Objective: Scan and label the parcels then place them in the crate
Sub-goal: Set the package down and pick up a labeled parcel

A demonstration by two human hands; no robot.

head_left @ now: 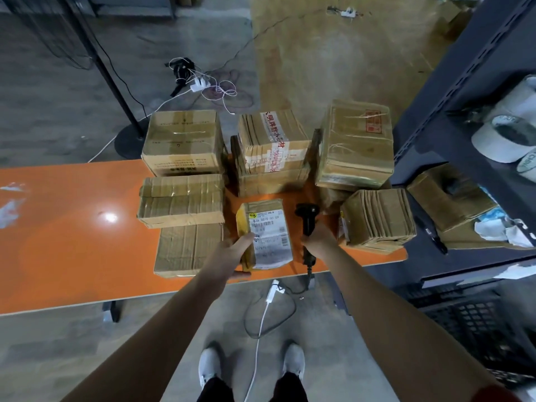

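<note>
Note left hand (232, 253) clasping small labelled parcel (265, 233) by its near-left edge, over orange table (72, 227). Right hand (317, 237), just right of that grip, wrapped round scanner (307, 216). Treat parcel as light, stiff, probably tape-slick; hold by opposite edges, clear of barcode.

The white label on the small parcel (269, 227) reads "HQ 8" and, roughly, "0079-00 69". Tape on the middle box (272, 149) carries red characters "明牌防水材". A white cap (526, 167) shows "CHIN".
</note>
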